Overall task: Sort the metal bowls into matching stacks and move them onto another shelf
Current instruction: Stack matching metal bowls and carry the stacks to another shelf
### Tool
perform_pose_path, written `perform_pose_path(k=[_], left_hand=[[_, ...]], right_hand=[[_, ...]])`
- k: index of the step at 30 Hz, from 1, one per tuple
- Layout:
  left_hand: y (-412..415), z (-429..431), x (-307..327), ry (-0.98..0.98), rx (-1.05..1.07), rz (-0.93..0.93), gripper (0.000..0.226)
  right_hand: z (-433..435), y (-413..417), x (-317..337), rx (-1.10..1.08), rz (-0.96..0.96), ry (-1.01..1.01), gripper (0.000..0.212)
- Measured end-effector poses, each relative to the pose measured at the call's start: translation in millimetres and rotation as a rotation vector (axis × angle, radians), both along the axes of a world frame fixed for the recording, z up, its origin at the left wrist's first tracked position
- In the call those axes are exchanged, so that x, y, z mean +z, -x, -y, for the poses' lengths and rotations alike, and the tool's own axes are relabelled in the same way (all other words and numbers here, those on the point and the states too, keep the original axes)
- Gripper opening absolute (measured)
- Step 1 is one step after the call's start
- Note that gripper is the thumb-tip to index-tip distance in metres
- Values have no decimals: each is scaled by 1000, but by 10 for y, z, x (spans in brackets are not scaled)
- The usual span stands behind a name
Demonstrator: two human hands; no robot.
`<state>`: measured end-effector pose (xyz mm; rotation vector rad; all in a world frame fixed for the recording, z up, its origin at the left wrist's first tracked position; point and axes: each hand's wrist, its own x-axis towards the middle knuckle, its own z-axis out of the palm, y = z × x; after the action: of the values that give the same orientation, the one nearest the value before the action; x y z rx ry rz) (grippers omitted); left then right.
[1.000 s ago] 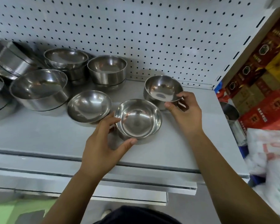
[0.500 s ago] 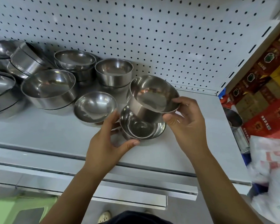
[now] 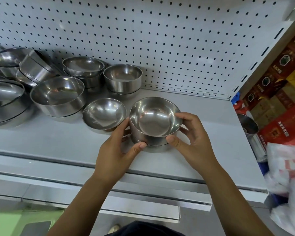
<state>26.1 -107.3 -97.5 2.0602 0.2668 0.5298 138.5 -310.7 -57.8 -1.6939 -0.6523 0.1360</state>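
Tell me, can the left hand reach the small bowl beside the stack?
Probably yes. The small bowl sits right beside the left hand with nothing between them, but that hand grips the stack and would have to let go first.

Two shiny steel bowls (image 3: pixel 155 121) nested, upright, on shelf (image 3: pixel 211 133); single rounder bowl (image 3: pixel 104 113) just left.

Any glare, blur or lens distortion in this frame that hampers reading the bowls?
Head view: highlights streak the inside of the bowl stack held by the left hand and right hand, but its rims read clearly; wide-angle bending bows the pegboard rows and shelf; the white bag at the right edge is motion-smeared.
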Motion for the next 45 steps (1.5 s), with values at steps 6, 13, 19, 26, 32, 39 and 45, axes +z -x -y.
perform_pose_path(k=[6,13,19,26,32,39,45], left_hand=[[9,-3,4,16,-8,-16,85],[12,11,28,65,-13,-9,75],[106,-3,223,45,61,85,56],[-120,-314,725,-187,347,194,26],[-710,-768,814,-495,285,84,29],[-1131,-986,886,-602,236,-282,45],[-1237,-1122,900,-517,174,-218,16]], right_hand=[[9,24,-35,32,14,32,64],[-103,146,-141,126,-131,32,117],[-184,11,-113,52,-154,42,125],[-371,-360,-66,-18,-160,-25,122],[-523,-549,-189,-44,-138,-4,117],[-496,-575,-222,-46,-147,-8,116],[-493,-596,-253,-65,-136,-2,116]])
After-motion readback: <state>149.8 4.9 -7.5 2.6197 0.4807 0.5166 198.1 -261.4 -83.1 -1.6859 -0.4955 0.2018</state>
